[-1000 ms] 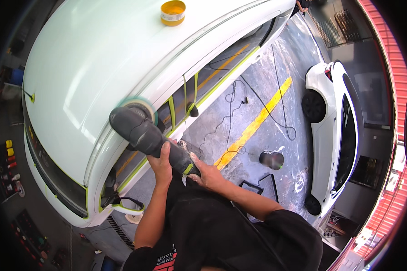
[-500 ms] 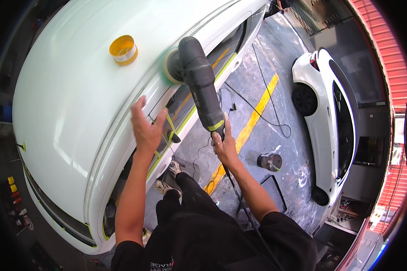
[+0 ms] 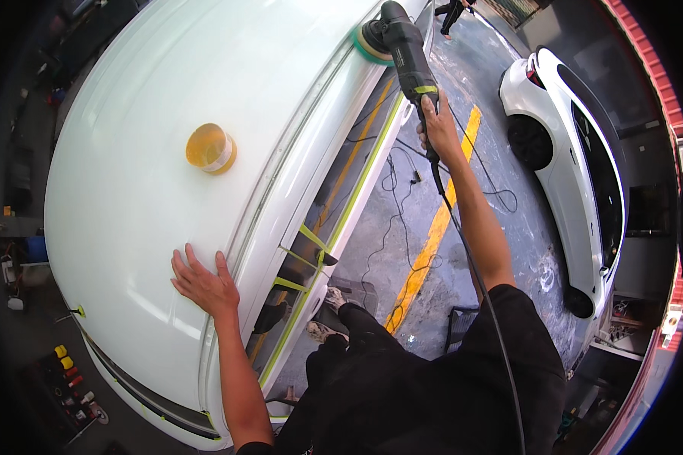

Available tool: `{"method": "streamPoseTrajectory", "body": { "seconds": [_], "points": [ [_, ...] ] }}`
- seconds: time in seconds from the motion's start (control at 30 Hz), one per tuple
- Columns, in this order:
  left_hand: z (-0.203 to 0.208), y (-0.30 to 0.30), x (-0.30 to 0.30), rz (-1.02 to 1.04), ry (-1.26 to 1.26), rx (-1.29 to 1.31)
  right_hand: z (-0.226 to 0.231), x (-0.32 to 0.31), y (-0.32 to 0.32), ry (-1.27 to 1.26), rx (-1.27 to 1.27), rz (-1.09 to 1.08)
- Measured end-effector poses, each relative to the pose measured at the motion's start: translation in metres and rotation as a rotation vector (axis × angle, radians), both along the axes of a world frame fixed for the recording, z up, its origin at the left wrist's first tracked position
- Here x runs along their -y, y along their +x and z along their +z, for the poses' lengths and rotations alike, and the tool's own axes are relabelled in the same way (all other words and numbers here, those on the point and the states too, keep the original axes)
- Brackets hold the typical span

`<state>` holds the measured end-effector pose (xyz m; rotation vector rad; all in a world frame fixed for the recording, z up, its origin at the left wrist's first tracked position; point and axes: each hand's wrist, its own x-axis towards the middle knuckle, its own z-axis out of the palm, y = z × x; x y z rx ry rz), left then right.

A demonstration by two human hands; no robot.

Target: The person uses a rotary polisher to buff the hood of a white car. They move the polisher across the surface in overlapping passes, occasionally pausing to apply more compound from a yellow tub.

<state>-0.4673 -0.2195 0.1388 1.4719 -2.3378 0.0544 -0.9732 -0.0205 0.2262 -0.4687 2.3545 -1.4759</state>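
Head view, only one here: the black polisher (image 3: 408,57) is up at the top of the frame, right of centre, its green-rimmed pad (image 3: 369,47) at the edge of the white car's roof (image 3: 144,189), seemingly touching. Right hand (image 3: 438,127) has its fingers wrapped round the back grip. Left hand (image 3: 206,285), lower left, has its fingers spread wide, looks like it's resting on the roof. Yellow tub (image 3: 211,149) sits on the roof too, left of centre. My two cents: that's a long one-handed reach, so I'd step closer, keep the pad flat along that curve and keep the cord (image 3: 484,288) off the paint.
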Motion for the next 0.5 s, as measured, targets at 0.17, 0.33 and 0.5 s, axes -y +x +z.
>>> {"method": "streamPoseTrajectory", "body": {
  "seconds": [0.17,0.33,0.5],
  "points": [
    [0.003,0.001,0.000,0.011,0.035,0.050,0.016,0.015,-0.018,0.032,-0.009,0.020],
    [0.005,0.000,0.002,0.011,0.048,0.040,0.016,-0.008,0.045,0.096,-0.024,0.050],
    [0.005,-0.001,0.002,0.010,0.047,0.033,0.003,-0.055,0.125,0.169,0.055,0.087]
  ]
}}
